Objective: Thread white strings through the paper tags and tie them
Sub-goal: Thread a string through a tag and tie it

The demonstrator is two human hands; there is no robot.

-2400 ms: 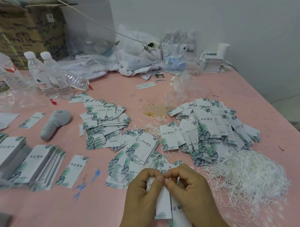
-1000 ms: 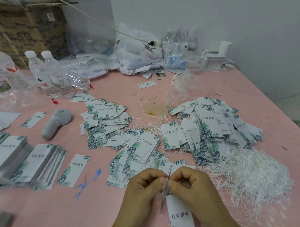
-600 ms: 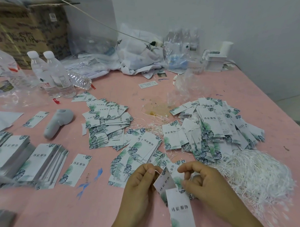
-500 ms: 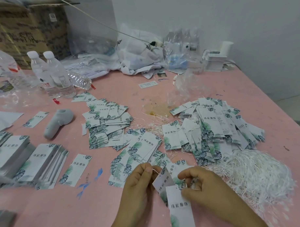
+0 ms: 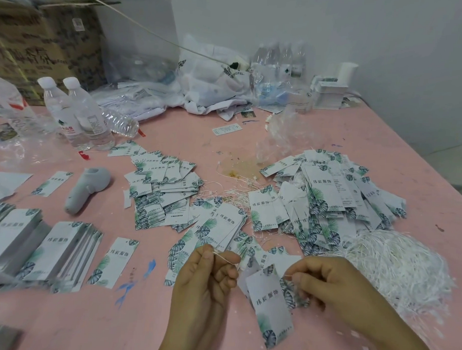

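Left hand [image 5: 208,276] and right hand [image 5: 323,285] each pinching an end of white string [image 5: 225,258], tags [image 5: 269,294] dangling between, just left of loose string heap [image 5: 394,267].

My forearms run off the near edge, my right hand [image 5: 333,285] hides where the thin string [image 5: 228,258] meets the tags [image 5: 270,299], and the stacked tags [image 5: 2,245] at the left edge are blurred and cut off.

Two water bottles [image 5: 77,112] upright (third lying beside), grey handheld device [image 5: 86,189] nearby.
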